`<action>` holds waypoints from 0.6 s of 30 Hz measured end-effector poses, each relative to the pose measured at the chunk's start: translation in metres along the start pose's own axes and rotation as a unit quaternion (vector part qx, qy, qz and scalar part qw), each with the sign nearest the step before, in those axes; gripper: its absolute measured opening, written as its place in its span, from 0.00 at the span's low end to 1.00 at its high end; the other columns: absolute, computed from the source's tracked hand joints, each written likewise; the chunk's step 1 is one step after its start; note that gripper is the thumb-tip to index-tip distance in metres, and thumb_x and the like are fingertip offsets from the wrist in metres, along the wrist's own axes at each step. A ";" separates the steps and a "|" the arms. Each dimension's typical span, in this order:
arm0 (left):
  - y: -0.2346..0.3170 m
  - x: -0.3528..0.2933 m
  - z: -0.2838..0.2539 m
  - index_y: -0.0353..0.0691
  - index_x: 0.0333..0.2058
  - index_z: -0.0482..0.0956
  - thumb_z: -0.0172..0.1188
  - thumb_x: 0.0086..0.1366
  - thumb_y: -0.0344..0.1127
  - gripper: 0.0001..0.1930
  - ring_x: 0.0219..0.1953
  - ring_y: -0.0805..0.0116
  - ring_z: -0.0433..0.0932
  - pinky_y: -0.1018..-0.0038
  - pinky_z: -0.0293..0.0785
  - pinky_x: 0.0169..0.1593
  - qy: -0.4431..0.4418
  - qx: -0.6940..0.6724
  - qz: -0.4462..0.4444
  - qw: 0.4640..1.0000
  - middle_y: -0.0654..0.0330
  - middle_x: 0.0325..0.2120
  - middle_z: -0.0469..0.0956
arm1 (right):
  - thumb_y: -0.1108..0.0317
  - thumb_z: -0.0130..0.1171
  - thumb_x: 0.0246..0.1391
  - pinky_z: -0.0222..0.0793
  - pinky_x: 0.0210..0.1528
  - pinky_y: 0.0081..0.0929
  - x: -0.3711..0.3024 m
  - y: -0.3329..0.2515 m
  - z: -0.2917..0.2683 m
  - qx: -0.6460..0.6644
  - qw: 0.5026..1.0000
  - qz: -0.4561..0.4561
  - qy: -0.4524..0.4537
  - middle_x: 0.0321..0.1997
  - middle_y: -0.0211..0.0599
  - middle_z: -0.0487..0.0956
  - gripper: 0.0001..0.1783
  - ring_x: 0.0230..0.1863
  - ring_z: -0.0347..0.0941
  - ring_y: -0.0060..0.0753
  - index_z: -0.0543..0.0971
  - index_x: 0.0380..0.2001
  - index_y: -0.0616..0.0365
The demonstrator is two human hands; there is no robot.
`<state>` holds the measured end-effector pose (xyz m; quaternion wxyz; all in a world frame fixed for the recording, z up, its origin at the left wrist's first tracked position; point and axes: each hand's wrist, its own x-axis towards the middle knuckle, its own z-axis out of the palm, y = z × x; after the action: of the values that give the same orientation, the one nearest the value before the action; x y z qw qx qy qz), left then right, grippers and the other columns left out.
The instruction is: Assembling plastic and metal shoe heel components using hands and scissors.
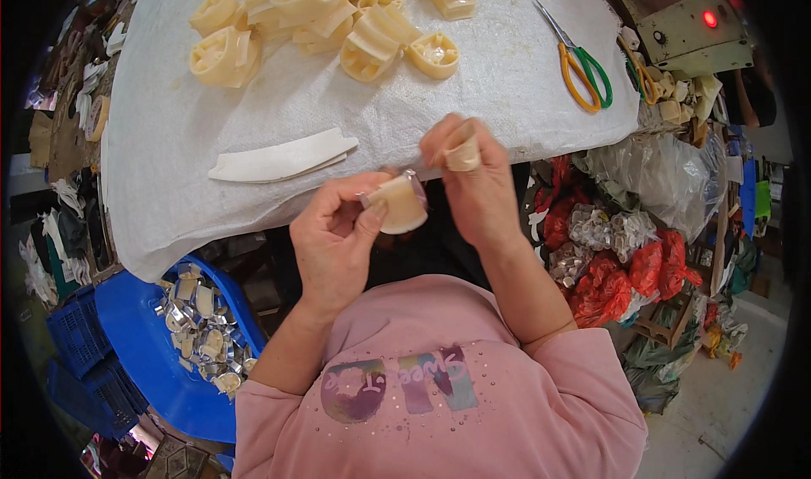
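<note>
Head camera: left of a side-by-side fisheye pair worn on the head, facing down and forward, upright
Pink shirt [541, 394]: nearest, directly below the lens
Left hand [338, 236], right hand [480, 190]: close, mid-view, seen from above
White-covered table [507, 65]: looked down on, running past the far rim
Blue tub [148, 352]: left, lower, from above
Red bags [600, 289]: right, lower, from above
</note>
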<state>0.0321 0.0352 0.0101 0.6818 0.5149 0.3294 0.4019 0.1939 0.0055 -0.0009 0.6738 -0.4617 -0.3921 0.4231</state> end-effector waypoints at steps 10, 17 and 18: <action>0.007 0.013 -0.015 0.44 0.30 0.79 0.65 0.51 0.29 0.06 0.54 0.56 0.64 0.66 0.64 0.49 -0.033 0.295 0.269 0.916 0.49 0.53 0.66 | 0.68 0.58 0.53 0.72 0.36 0.21 0.001 -0.024 -0.009 0.052 0.962 0.230 -0.138 0.48 0.39 0.75 0.24 0.41 0.72 0.25 0.68 0.53 0.61; -0.011 0.020 -0.031 0.48 0.50 0.73 0.56 0.58 0.51 0.23 0.53 0.52 0.64 0.64 0.64 0.51 -0.095 0.295 0.344 0.886 0.47 0.54 0.64 | 0.73 0.69 0.39 0.69 0.53 0.31 0.002 -0.031 -0.008 -0.125 0.980 0.008 -0.155 0.49 0.48 0.74 0.38 0.51 0.72 0.36 0.64 0.55 0.63; -0.016 0.025 -0.033 0.46 0.58 0.66 0.51 0.61 0.55 0.30 0.54 0.52 0.64 0.64 0.63 0.54 -0.098 0.269 0.330 0.900 0.46 0.55 0.63 | 0.73 0.70 0.38 0.68 0.53 0.32 0.001 -0.030 -0.009 -0.165 0.973 -0.043 -0.159 0.49 0.49 0.74 0.39 0.51 0.72 0.36 0.64 0.56 0.63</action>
<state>0.0183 0.0691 -0.0145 0.3747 0.7945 0.1672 0.4477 0.2088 -0.0025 0.0259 0.5353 -0.4759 -0.5779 0.3912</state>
